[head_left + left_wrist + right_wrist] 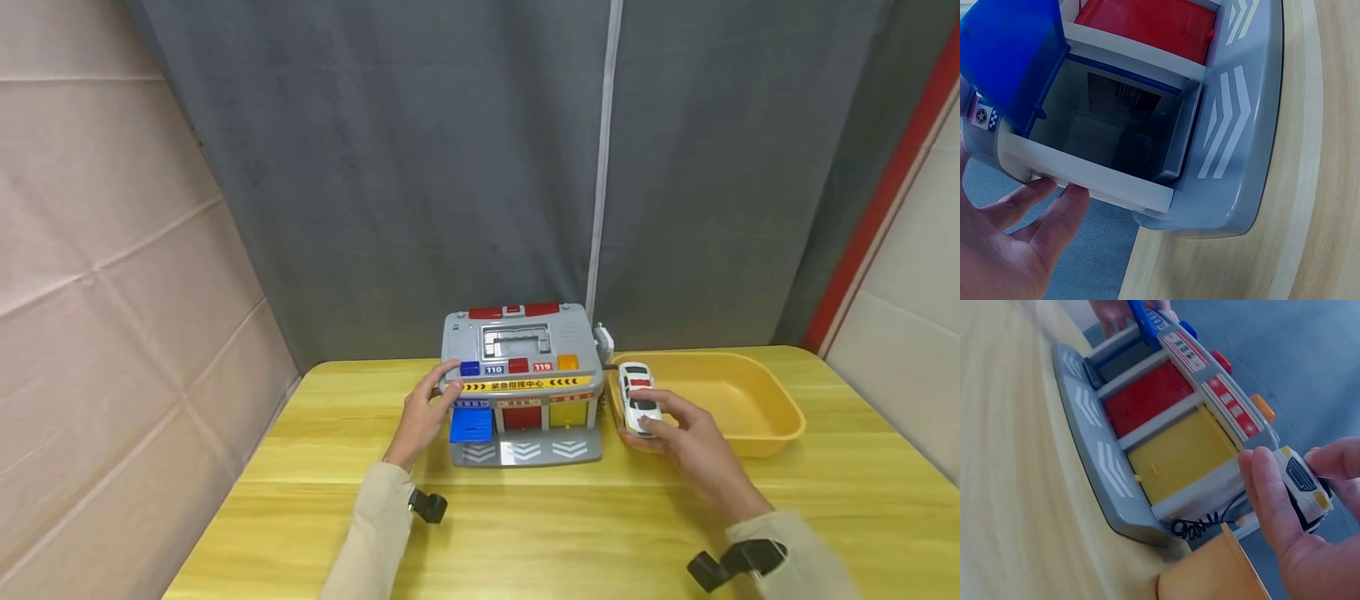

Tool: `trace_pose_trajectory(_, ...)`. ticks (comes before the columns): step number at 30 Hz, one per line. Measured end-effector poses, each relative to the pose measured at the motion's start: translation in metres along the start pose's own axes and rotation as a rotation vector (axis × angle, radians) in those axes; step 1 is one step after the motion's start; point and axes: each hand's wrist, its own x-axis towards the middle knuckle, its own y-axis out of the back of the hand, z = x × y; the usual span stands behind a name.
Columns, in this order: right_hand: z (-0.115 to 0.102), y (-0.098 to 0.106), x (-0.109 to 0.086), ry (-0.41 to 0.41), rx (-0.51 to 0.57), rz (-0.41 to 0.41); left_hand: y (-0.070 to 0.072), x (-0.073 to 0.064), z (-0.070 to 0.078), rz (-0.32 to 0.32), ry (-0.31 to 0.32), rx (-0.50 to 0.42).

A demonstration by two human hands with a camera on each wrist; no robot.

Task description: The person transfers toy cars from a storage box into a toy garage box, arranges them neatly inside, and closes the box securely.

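Note:
A grey toy emergency station [577, 333] stands on the table, with blue, red and yellow garage doors. Its blue door [1016, 56] is raised, showing a hollow bay [1097, 131] behind it. My left hand [422, 421] rests at the station's left side; two fingertips touch the side wall below the bay. A white toy police car [634, 375] with a red roof strip is pinched between the thumb and fingers of my right hand [701, 454]. The car is over the left rim of the yellow bin. Both the red door [1150, 397] and the yellow door [1182, 456] are down.
The yellow bin [780, 425] stands to the right of the station. Blue, red and orange buttons [567, 362] line the roof's front edge. A black coiled cord [1194, 526] hangs at the station's right side. A grey curtain [420, 167] hangs behind the table.

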Motion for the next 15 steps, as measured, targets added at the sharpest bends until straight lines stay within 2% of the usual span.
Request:
trace_pose_trajectory(8,0.009,-0.01,-0.012,0.004,-0.031,-0.007,-0.002,-0.001,0.0,0.004,-0.011,0.015)
trace_pose_trajectory(15,0.018,-0.023,-0.021,0.035,0.037,-0.037,-0.001,-0.001,0.0,0.01,-0.015,0.017)
